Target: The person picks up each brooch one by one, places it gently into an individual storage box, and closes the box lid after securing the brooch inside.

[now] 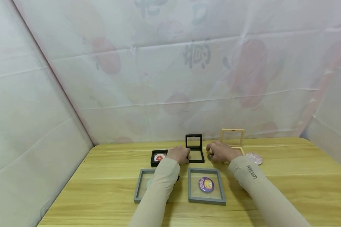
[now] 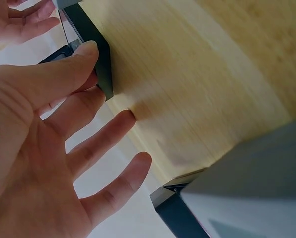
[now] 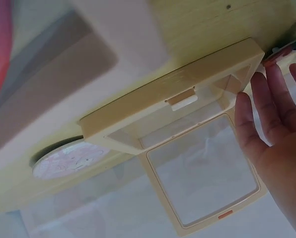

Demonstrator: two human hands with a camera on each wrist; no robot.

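1. The open black frame (image 1: 194,147) is placed near the back of the desk (image 1: 102,183), between the two hands; its lid is raised behind the flat-lying base.
2. The near left edge of that frame is pinched by the left hand (image 1: 178,155) between thumb and forefinger, while the remaining fingers (image 2: 108,139) are spread clear of it, as is shown in the left wrist view.
3. The right hand (image 1: 223,152) is held low, just right of the black frame, with its thumb and fingertips at a small round piece (image 1: 210,156). Its fingers are seen fairly straight and slightly parted in the right wrist view; whether the piece is gripped or only touched cannot be told.
4. Just beside the right hand, a cream frame (image 3: 170,82) is stood open, its lid upright at the back. A pale pink badge (image 1: 254,158) is seen at its right.
5. To the left of the left hand, a second black frame (image 1: 154,165) is set, with a red-flower badge (image 1: 159,157) inside.
6. Nearer the person, a purple badge (image 1: 206,184) is framed by the right grey frame (image 1: 206,200); the left grey frame (image 1: 137,186), with a pale green badge (image 1: 149,183) in it, is partly covered by the left sleeve (image 1: 159,192).
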